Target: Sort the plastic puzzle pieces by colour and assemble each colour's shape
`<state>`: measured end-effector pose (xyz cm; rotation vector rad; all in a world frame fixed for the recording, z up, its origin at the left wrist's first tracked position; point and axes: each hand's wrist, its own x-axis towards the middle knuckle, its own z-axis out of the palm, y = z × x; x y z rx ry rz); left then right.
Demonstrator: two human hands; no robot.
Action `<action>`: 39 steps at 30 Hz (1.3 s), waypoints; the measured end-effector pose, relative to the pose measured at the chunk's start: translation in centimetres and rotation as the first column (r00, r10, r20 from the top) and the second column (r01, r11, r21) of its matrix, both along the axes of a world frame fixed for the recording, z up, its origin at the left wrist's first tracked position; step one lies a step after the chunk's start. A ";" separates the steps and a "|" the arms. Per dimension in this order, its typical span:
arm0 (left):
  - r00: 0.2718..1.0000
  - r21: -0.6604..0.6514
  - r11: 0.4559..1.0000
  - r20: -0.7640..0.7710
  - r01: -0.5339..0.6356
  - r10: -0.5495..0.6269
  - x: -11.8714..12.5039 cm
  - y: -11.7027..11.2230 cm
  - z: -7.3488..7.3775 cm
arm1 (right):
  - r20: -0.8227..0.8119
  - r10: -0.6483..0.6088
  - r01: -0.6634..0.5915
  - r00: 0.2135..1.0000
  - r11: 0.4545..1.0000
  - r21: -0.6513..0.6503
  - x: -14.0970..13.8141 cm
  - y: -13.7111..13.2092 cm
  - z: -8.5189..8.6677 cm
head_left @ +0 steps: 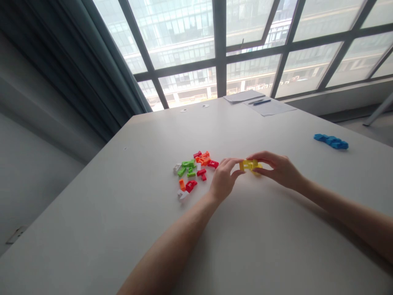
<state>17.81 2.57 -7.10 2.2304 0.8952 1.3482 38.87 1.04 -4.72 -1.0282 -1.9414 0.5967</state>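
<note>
Between my two hands are yellow plastic building pieces (248, 164), held just above the white table (264, 246). My left hand (225, 176) pinches the left end between thumb and fingers. From the other side, my right hand (276, 168) grips the right end, its fingers closed round more yellow plastic. I cannot tell whether the yellow parts are joined. Left of my left hand lies a loose group of small pieces: green ones (186, 164), red ones (190, 185), orange ones (203, 159) and white ones (183, 195).
A row of blue pieces (330, 141) lies at the right of the table. Papers (273, 107) with dark pens (262, 102) on them are near the far edge. A dark curtain (92, 61) hangs at the left, beside large windows (184, 32).
</note>
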 end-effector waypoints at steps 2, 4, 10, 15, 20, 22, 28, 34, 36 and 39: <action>1.000 -0.005 1.000 -0.001 -0.002 0.002 0.0 0.0 0.0 | 0.015 -0.007 0.007 1.000 1.000 0.016 0.0 0.0 -0.1; 1.000 -0.008 1.000 -0.003 -0.004 0.004 0.0 0.0 0.0 | 0.014 -0.013 0.012 1.000 0.999 0.030 0.0 0.1 -0.2; 1.000 -0.010 1.000 0.007 0.000 0.000 0.1 0.1 -0.1 | -0.095 0.015 -0.011 0.995 0.999 0.048 -0.2 0.3 -0.7; 1.000 -0.007 1.000 0.010 0.003 -0.003 0.1 0.2 -0.2 | -0.097 -0.002 0.010 0.995 0.996 0.087 -0.3 0.3 -0.8; 1.000 -0.006 1.000 0.007 0.002 -0.002 0.1 0.2 -0.2 | -0.080 -0.023 0.032 0.997 0.994 0.104 -0.2 0.4 -0.8; 1.000 -0.004 1.000 0.008 0.001 -0.001 0.1 0.2 -0.2 | -0.073 -0.025 0.032 0.997 0.994 0.106 -0.2 0.4 -0.9; 1.000 -0.006 1.000 0.003 0.003 -0.003 0.1 0.2 -0.2 | -0.046 -0.035 0.040 0.998 0.993 0.113 -0.2 0.4 -0.7; 1.000 -0.031 1.000 0.001 0.001 -0.001 0.1 0.2 -0.2 | 0.017 -0.046 0.044 0.999 0.992 0.121 -0.2 0.1 -0.3; 1.000 -0.047 0.999 0.000 -0.001 0.001 0.1 0.1 -0.2 | 0.004 -0.048 0.048 0.999 0.993 0.104 -0.2 0.2 -0.4; 1.000 -0.081 0.997 -0.004 -0.009 0.009 0.1 0.0 0.0 | -0.053 -0.041 0.045 0.998 0.997 0.064 -0.2 0.2 -0.5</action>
